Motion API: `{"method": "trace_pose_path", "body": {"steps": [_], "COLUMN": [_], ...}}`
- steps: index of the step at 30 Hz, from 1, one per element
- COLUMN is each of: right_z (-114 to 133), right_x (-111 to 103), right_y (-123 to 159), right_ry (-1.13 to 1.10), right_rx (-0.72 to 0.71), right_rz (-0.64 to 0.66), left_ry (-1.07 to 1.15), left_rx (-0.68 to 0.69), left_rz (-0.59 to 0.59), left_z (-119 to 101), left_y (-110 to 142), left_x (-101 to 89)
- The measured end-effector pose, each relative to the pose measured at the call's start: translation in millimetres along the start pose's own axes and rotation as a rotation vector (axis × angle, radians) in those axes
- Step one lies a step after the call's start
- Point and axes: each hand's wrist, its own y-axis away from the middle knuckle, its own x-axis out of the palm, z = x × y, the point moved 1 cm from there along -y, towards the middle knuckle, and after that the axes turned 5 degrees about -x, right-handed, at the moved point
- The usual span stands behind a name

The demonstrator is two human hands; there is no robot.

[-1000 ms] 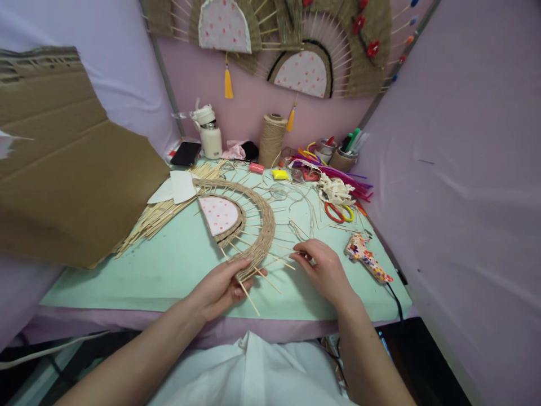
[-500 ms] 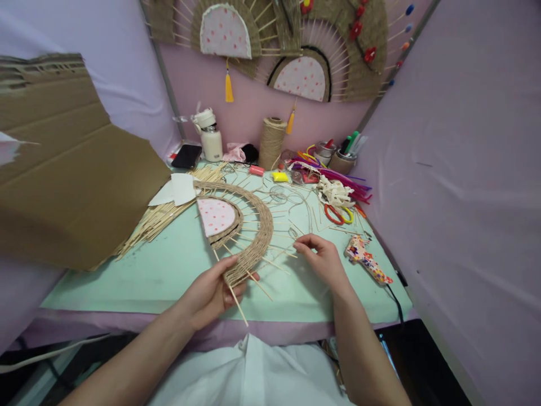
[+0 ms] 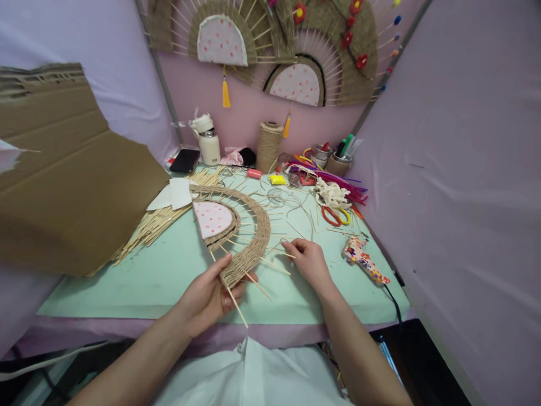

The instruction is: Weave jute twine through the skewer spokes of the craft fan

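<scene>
My left hand grips the near end of a half-round fan, woven of jute twine over thin wooden sticks. At its centre sits a pale pink, red-dotted half circle with a twine border and a dark line. Bare stick ends poke out past the outer twine band. To the right of the fan, my right hand has thumb and forefinger pinched together on a thin strand of twine, close to the stick tips. Part of the strand is too fine to follow.
A bundle of sticks and a big cardboard sheet lie left. Behind stand a bottle and a twine spool. Scissors, pipe cleaners and a flowered glue gun are right. Finished fans hang on the wall.
My right hand has moved a little left, closer to the fan's stick tips, still pinching the strand. My left hand keeps its hold on the fan. The whole view has shifted slightly.
</scene>
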Motion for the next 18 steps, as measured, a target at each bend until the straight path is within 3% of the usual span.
{"method": "trace_pose_path", "body": {"steps": [5,10,13,18], "right_z": [-2,-1,5,11], "right_x": [3,5,3,2], "right_y": [0,-1,-1,1], "right_ry": [-0.07,-0.37,-0.435,-0.443], "right_rx": [0.041,0.041,0.021,0.017], "right_rz": [0.006,0.007,-0.005,-0.031], "left_ry": [0.009,0.029,0.044,0.119], "left_rx": [-0.01,-0.026,-0.058,0.048], "left_rz": [-0.009,-0.014,-0.008,-0.074], "left_z": [1,5,8,-6], "left_y": [4,5,6,4], "left_x": [0.6,-4.2,-10.4,-20.8]}}
